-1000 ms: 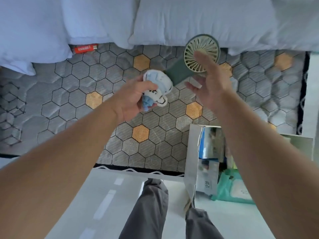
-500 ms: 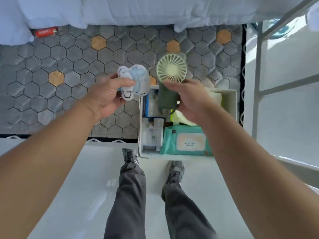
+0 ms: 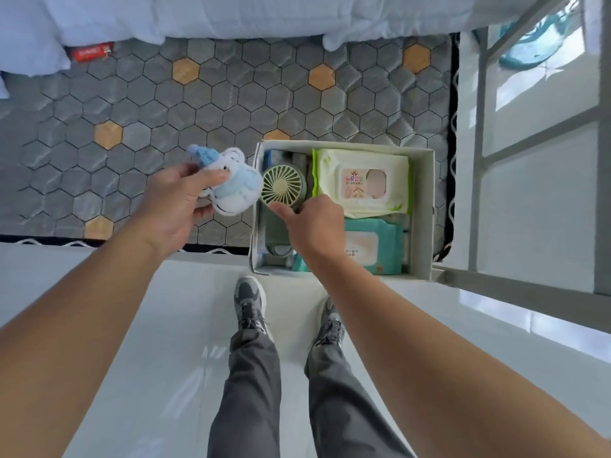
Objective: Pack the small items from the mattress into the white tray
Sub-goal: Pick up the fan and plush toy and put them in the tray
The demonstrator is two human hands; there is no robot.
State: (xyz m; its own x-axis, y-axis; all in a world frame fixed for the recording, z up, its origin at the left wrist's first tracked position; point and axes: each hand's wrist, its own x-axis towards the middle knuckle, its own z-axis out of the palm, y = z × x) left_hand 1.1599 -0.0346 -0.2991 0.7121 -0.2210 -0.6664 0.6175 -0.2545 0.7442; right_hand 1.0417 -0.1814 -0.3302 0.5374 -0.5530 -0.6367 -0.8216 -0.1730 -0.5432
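The right hand (image 3: pixel 314 223) curled its fingers round the fan (image 3: pixel 282 188), held low beside wipes packs (image 3: pixel 363 183) inside the white tray (image 3: pixel 426 209); the left hand (image 3: pixel 178 206) pinched a plush toy (image 3: pixel 231 190) just outside its wall. Pressing down might tip the tray, whose near end seemed to overhang the soft mattress (image 3: pixel 165 104) beyond the fingertips, onto the glossy floor (image 3: pixel 165 325) below the wrists; a red packet (image 3: pixel 91 52) lay far ahead

The mattress (image 3: pixel 231 104) carries the white tray (image 3: pixel 421 209), red packet (image 3: pixel 91 51) and bedding (image 3: pixel 264 18).
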